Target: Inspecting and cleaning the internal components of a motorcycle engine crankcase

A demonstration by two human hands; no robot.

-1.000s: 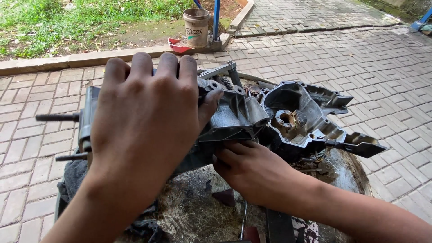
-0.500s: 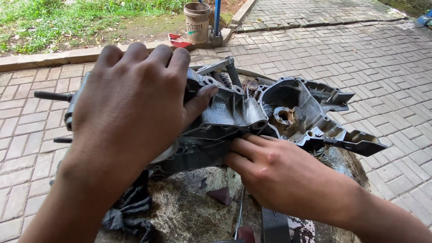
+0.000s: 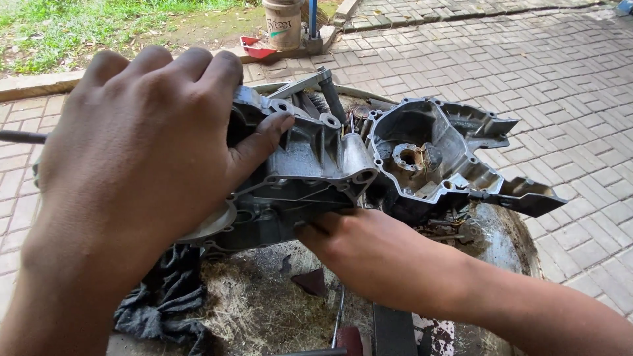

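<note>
A grey cast-metal engine crankcase [image 3: 316, 165] rests on a round, dirty work surface [image 3: 508, 244]. My left hand [image 3: 138, 158] clamps over its left part, thumb pressed on the top face and fingers curled over the far edge. From the lower right, my right hand [image 3: 376, 257] reaches in and its fingers grip the underside of the case's front edge. The open right half of the crankcase [image 3: 435, 158] shows a bearing bore and bolt holes. A thin metal rod [image 3: 23, 137] sticks out to the left from behind my left hand.
A dark rag [image 3: 165, 296] lies under the case at the left. Small parts and a thin tool [image 3: 339, 316] lie on the surface near me. Brick paving [image 3: 560, 79] surrounds the stand. Beyond stand a bucket [image 3: 282, 23], a blue pole and grass [image 3: 86, 26].
The view has come nearer. My left hand has shifted slightly over the case. My right hand has slid further under the front edge.
</note>
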